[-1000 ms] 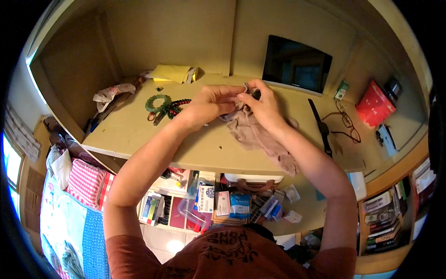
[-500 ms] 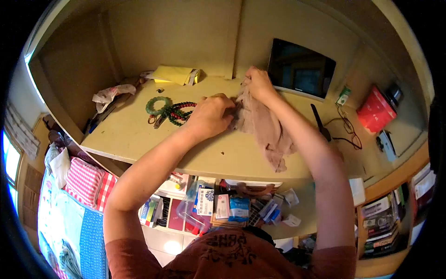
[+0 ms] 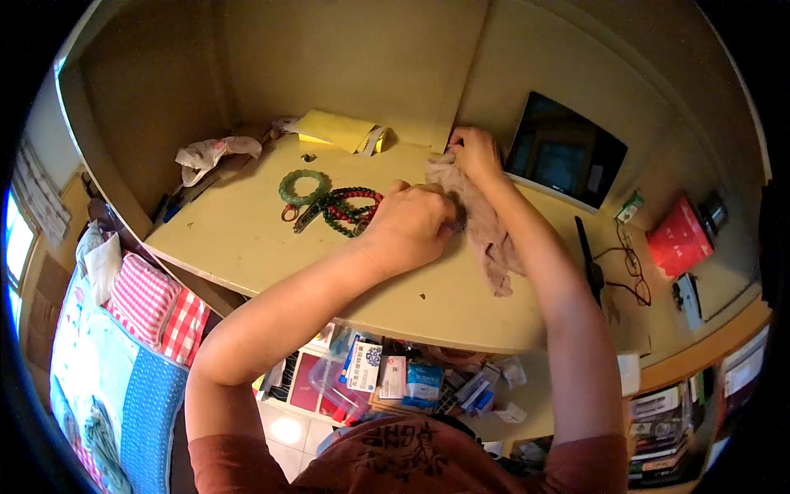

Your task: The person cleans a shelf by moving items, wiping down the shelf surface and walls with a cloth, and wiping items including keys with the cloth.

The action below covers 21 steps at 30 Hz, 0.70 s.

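Observation:
A thin, dusty-pink cloth [image 3: 492, 240] lies crumpled on the pale desk top [image 3: 383, 300]. My right hand [image 3: 477, 155] is closed on its upper end, close to the back panel. My left hand [image 3: 415, 221] is curled shut beside the cloth's left edge and touches it; its fingertips are hidden, so what they hold cannot be made out. Left of that hand lie dark green and red bead strings [image 3: 350, 206], partly behind the knuckles. A green bangle [image 3: 303, 188] sits beside them.
A black-screened tablet [image 3: 566, 150] leans at the back right. Glasses [image 3: 632, 276] and a red container [image 3: 679, 239] stand farther right. A yellow packet [image 3: 337, 130] and a crumpled plastic bag [image 3: 216, 156] lie at the back left. Below the desk edge is an open drawer with boxes [image 3: 364, 366].
The view has shifted, so the desk things appear moved. My right hand has gone towards the back panel with the cloth's upper end. My left hand stays by the cloth, now more tightly curled.

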Available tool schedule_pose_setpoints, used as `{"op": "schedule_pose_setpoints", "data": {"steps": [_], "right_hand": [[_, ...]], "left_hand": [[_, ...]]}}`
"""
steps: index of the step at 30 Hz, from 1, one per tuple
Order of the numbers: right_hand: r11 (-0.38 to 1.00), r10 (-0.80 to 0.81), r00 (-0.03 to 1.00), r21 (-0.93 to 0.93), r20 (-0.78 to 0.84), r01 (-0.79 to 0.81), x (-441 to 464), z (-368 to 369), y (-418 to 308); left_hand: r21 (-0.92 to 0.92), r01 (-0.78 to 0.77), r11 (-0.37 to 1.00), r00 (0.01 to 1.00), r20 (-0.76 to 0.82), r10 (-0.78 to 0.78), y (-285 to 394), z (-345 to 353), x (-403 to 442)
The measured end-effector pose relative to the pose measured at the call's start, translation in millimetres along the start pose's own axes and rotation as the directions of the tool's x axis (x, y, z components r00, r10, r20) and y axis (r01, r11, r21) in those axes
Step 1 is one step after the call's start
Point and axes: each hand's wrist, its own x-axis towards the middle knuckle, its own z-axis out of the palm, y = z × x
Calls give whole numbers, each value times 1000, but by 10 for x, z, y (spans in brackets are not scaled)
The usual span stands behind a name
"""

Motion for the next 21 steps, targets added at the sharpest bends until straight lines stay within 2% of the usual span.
{"op": "schedule_pose_setpoints", "data": {"steps": [2, 5, 7, 8, 10, 13, 14, 16, 18, 21], "right_hand": [[1000, 27, 998, 4, 61, -27, 43, -34, -29], [997, -26, 995, -75, 100, 34, 67, -74, -25], [990, -138, 979, 37, 153, 134, 85, -90, 25], [990, -143, 978, 36, 150, 139, 98, -121, 51], [986, -140, 946, 125, 293, 107, 77, -233, -2], [989, -85, 945, 144, 316, 40, -86, -362, -76], [989, -87, 945, 142, 316, 44, -124, -286, -70], [991, -85, 996, -105, -3, 85, -157, -73, -92], [987, -120, 992, -108, 30, 123, -115, -52, -135], [995, -97, 995, -18, 29, 97, -79, -10, -188]], "left_hand": [[14, 7, 1000, 1000, 24, -7, 25, -10, 3], [1, -10, 1000, 1000, 13, 10, 20, 10, -5], [-14, -4, 1000, 1000, 16, 4, 3, 26, -1], [-26, 6, 1000, 1000, 18, -5, -12, 20, 2], [-14, -8, 1000, 1000, 2, 8, -24, 21, -19], [-8, -25, 1000, 1000, -8, 25, -6, 21, -28], [-8, -26, 1000, 1000, -10, 26, 0, 21, -24], [4, -25, 1000, 999, -27, 25, 0, 52, -25], [18, -20, 1000, 999, -46, 21, -18, 47, -15], [17, -41, 999, 998, -51, 42, -14, 48, -26]]}}
